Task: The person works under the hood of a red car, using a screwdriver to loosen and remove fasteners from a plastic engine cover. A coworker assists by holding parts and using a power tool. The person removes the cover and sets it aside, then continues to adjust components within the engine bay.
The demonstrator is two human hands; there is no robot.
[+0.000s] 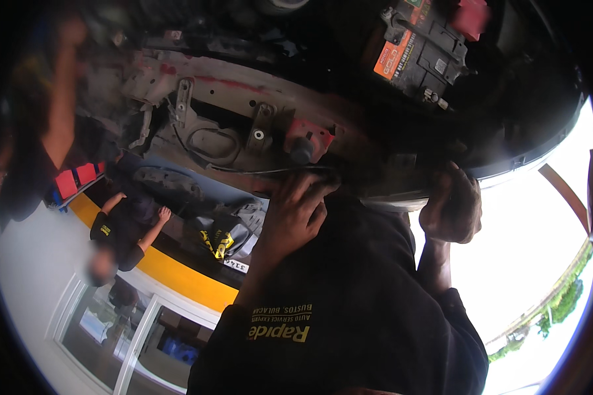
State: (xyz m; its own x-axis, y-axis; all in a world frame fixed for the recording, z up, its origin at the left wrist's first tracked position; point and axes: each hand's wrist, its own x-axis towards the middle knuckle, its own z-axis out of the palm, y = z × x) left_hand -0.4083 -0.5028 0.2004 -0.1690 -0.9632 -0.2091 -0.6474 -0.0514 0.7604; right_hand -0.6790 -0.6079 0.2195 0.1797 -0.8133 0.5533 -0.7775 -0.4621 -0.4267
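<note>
In the head view, my left hand (298, 205) is at the lower edge of a car's bare front panel (227, 92), beside a thin black cable (270, 172). Its fingers are bent inward, and whatever lies under their tips is hidden. Further right, my right hand (451, 205) is closed in a fist against the dark front edge of the car body; what it grips cannot be made out. Between the hands runs a pale, shiny strip (394, 205). Above my left hand is a red metal bracket (315, 135) with a dark round knob (302, 151).
A car battery (425, 59) with an orange label sits at the upper right. Another person's bare arm (60, 115) reaches in at the left. Behind, a co-worker in a black shirt (122, 230) appears upside down, near a dark cover with yellow marks (221, 240) and a glass door (141, 336).
</note>
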